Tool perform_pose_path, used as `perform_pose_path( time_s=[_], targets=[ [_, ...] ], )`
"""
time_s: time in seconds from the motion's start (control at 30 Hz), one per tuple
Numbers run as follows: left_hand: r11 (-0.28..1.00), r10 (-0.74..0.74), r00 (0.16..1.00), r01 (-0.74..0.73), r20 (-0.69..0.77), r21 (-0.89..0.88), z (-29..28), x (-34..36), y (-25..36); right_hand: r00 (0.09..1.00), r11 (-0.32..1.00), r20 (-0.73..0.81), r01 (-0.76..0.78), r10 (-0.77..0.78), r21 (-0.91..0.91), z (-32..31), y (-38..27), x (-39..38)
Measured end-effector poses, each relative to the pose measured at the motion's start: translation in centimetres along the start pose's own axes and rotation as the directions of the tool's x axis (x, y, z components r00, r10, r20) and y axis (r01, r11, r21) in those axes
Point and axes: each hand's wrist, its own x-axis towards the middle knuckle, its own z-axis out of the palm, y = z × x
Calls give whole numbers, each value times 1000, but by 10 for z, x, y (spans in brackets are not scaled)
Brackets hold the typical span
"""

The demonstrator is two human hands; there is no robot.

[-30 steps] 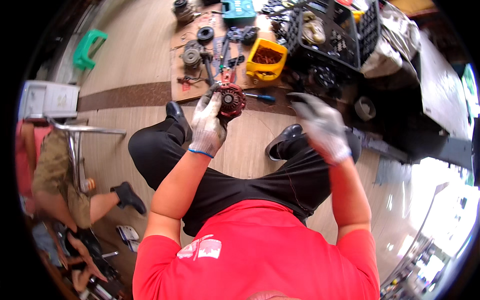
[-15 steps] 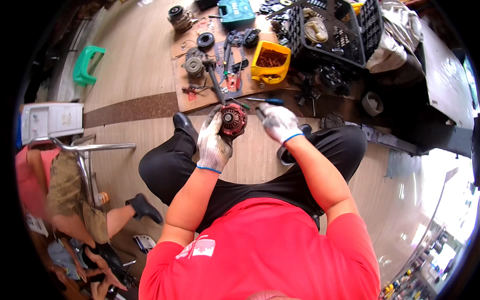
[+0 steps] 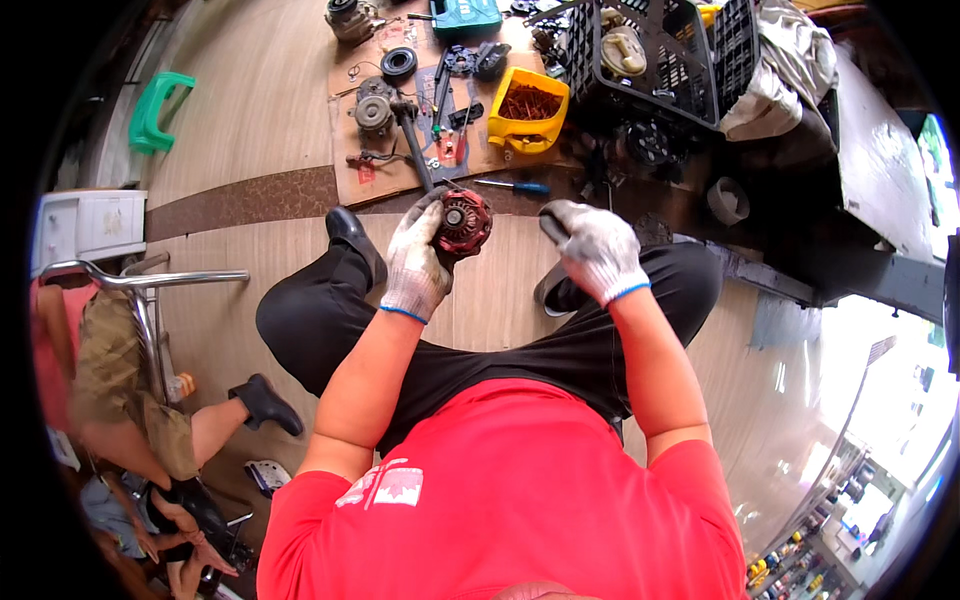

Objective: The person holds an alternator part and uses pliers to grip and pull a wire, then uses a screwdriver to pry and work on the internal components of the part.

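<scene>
Pale wood-look floor (image 3: 220, 130) runs under everything, w/ a brown band across it. On it, ahead of the person, lies a flat cardboard sheet (image 3: 395, 185) w/ assorted parts & tools. Black crate (image 3: 655, 107) stands to the sheet's R, a pale bundle inside. Yellow tub (image 3: 525, 138), btwn crate & the sheet's loose parts, holds reddish-brown strands. R hand (image 3: 600, 248), gloved, is up near the R knee, fingers curled, apart from the L one; can't tell if its grip is closed or has anything in it. L hand (image 3: 415, 255), also gloved, has its grip clamped on a round red part (image 3: 464, 222), slotted face up, held over the floor btwn the feet. Black ring (image 3: 398, 64) lies farther off on the cardboard. Blue-handled screwdriver (image 3: 525, 187) lies just beyond the red part, nr the cardboard's edge.
</scene>
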Motion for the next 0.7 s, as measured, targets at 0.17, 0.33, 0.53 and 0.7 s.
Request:
perform_pose_path(
  time_s=[0.17, 0.33, 0.53, 0.7],
  targets=[
    [991, -132, 985, 131, 111, 18, 3, -10, 3, 995, 997, -70, 72, -73, -9, 13, 27, 17],
    [987, -154, 982, 148, 105, 65, 3, -7, 1, 967, 992, -230, 98, -113, -76, 5, 25, 21],
    [988, -103, 989, 89, 110, 128, 6, -7, 0, 951, 994, -293, 78, -97, -76, -7, 18, 11],
    [955, 86, 996, -88, 19, 282, -1, -2, -10, 951, 984, -259, 145, -166, -99, -47, -16, -18]
  ],
)
